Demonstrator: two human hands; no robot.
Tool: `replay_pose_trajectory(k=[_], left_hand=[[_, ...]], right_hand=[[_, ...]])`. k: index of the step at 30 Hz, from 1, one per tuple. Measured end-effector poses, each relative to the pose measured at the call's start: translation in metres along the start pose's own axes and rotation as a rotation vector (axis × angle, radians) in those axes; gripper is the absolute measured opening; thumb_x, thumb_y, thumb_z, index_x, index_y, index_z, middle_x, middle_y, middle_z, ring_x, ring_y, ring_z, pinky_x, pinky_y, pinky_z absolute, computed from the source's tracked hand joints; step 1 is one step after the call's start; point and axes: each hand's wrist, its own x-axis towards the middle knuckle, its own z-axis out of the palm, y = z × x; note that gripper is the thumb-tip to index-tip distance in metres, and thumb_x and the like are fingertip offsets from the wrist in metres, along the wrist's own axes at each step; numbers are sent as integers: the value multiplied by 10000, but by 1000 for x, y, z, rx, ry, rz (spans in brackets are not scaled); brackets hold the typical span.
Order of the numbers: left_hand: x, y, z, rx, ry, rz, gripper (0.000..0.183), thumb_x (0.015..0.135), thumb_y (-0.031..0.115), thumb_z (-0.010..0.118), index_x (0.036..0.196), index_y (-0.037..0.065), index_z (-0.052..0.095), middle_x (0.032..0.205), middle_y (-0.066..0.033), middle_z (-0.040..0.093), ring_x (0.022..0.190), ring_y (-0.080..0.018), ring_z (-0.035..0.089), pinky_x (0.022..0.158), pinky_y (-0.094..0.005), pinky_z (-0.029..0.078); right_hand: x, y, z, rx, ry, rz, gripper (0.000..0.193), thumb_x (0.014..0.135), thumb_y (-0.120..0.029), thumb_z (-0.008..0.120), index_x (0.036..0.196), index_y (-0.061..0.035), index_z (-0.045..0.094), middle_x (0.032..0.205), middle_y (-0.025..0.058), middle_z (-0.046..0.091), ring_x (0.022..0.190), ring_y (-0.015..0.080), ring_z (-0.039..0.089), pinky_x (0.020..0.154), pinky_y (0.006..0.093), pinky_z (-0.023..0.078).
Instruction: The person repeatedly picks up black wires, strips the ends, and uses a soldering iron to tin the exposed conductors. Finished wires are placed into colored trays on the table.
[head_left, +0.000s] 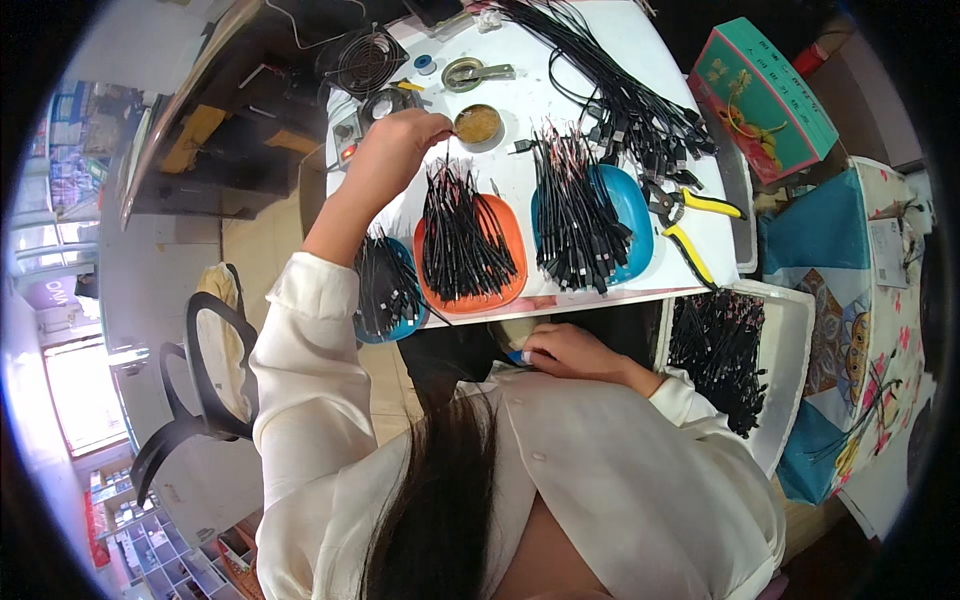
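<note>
My left hand (408, 138) reaches over the white table, its fingers pinched on a thin black cable (447, 152). Just right of its fingertips is a small round tin of amber paste (478, 124). Below this hand, an orange tray (515, 225) carries a bundle of short black cables (462, 245) with reddish bare wire ends. My right hand (572, 353) is low in front of me, below the table edge, with curled fingers. Something small and blue (516, 357) shows beside its fingertips; whether the fingers hold it is hidden.
Blue trays (640, 235) (410, 325) with more cables flank the orange one. Yellow-handled pliers (690, 215) lie at the table's right. Long USB cables (630, 100) spread behind. A white bin (790, 340) of cables stands lower right. A fan (365, 60) and an open tin (465, 73) sit far left.
</note>
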Motion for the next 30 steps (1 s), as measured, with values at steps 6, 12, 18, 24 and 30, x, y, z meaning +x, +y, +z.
replay_pose_trajectory(k=[6, 12, 18, 24, 30], left_hand=[[2, -32, 27, 1, -105, -64, 122, 818, 92, 632, 911, 23, 671, 819, -171, 642, 774, -357, 622, 685, -408, 492], [8, -36, 36, -17, -184, -150, 142, 814, 85, 640, 935, 20, 676, 847, -173, 655, 795, -358, 629, 698, -407, 500], [12, -34, 39, -14, -186, -152, 155, 805, 70, 656, 945, 14, 688, 861, -188, 661, 793, -356, 637, 701, -397, 507], [12, -31, 37, -47, -212, -219, 154, 787, 47, 658, 931, 5, 688, 858, -190, 661, 792, -362, 636, 701, -401, 507], [14, -29, 38, -17, -231, -215, 168, 775, 18, 646, 937, 6, 690, 852, -190, 663, 800, -368, 635, 710, -413, 506]], right_hand=[[1, 21, 9, 7, -7, 42, 136, 855, -154, 584, 875, -25, 622, 879, 173, 607, 852, 343, 613, 753, 434, 480], [8, 24, 8, 55, -73, 60, 98, 829, -117, 573, 828, -28, 613, 795, 177, 599, 788, 338, 608, 708, 420, 463], [12, 27, 4, 69, -121, 5, 97, 811, -117, 560, 767, -33, 577, 746, 167, 580, 725, 314, 582, 661, 418, 437], [11, 29, 7, 41, -66, -27, 111, 811, -123, 561, 763, -24, 575, 744, 160, 578, 740, 309, 578, 677, 416, 436], [12, 30, 11, 87, -58, -34, 132, 834, -127, 558, 829, -8, 612, 801, 171, 582, 834, 316, 590, 753, 408, 455]])
